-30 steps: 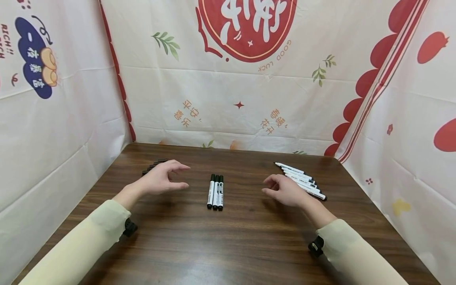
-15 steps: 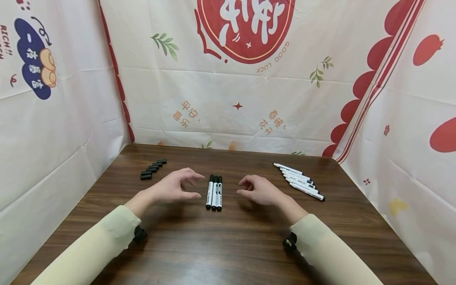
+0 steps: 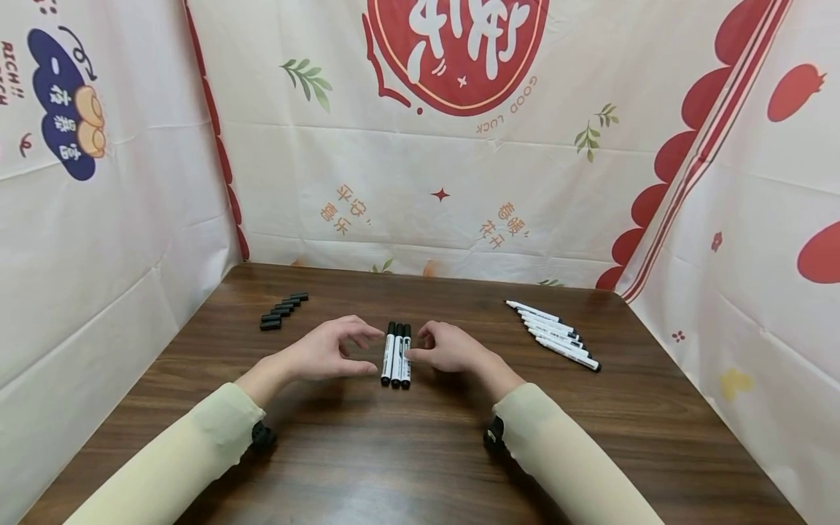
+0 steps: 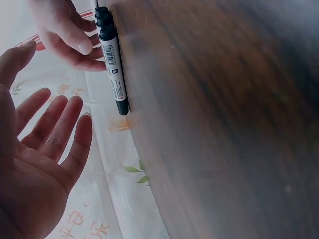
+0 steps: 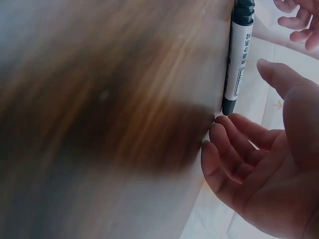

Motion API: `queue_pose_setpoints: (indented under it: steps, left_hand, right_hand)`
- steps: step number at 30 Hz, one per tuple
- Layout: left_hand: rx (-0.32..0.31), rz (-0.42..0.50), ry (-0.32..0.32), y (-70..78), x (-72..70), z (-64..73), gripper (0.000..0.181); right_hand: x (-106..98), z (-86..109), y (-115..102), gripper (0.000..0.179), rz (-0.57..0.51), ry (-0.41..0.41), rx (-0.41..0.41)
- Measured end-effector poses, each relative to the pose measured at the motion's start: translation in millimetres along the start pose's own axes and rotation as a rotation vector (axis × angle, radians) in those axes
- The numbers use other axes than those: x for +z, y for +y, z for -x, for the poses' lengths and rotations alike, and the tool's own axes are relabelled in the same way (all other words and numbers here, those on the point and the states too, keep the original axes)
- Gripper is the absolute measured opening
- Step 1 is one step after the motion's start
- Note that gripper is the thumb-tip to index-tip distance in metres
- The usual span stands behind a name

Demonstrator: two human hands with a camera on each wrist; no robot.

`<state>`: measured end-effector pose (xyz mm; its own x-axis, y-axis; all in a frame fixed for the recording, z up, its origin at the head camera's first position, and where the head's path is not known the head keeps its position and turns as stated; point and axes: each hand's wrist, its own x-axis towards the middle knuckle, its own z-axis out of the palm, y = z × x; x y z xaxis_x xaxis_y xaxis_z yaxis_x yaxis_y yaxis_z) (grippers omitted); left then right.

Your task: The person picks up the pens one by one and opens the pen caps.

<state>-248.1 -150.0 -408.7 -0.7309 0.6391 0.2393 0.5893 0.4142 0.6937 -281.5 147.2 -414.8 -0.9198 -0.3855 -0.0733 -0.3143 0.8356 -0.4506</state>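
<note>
Three capped whiteboard markers (image 3: 396, 361), white with black caps and ends, lie side by side in the middle of the table. My left hand (image 3: 324, 352) is just left of them, fingers relaxed and thumb apart, holding nothing. On the other side, my right hand (image 3: 453, 348) is close to the rightmost marker, its thumb overlapping that marker in the head view. In the right wrist view its bent fingers (image 5: 239, 144) are near the end of a marker (image 5: 239, 62) without gripping it; whether a fingertip touches cannot be told. The left wrist view shows the left palm (image 4: 37, 184) bare.
Several small black marker caps (image 3: 281, 313) form a slanted row at the back left of the wooden table (image 3: 367, 452). Several white markers (image 3: 556, 335) lie in a slanted row at the back right, the farthest with its tip bare. Printed cloth walls (image 3: 420, 160) enclose the table.
Both hands have moved inward to the three middle markers, the left hand rightward from beside the caps, the right hand leftward from the row of white markers. The markers stay in place.
</note>
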Motion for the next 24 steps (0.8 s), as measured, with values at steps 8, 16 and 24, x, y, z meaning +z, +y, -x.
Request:
queue_pose_setpoints:
  steps: [8, 16, 24]
  left_hand:
    - [0.008, 0.005, -0.011, -0.7, 2.2, -1.5, 0.055]
    - [0.015, -0.017, -0.007, 1.4, 0.9, -3.2, 0.053]
    - [0.002, -0.036, 0.002, 3.3, 0.8, -1.6, 0.053]
  right_hand:
    - [5, -10.5, -3, 0.059, 0.026, -0.032, 0.021]
    - [1, -8.5, 2, 0.049, 0.055, -0.021, 0.021]
    - [-9, 2.3, 26, 0.039, 0.089, -0.026, 0.010]
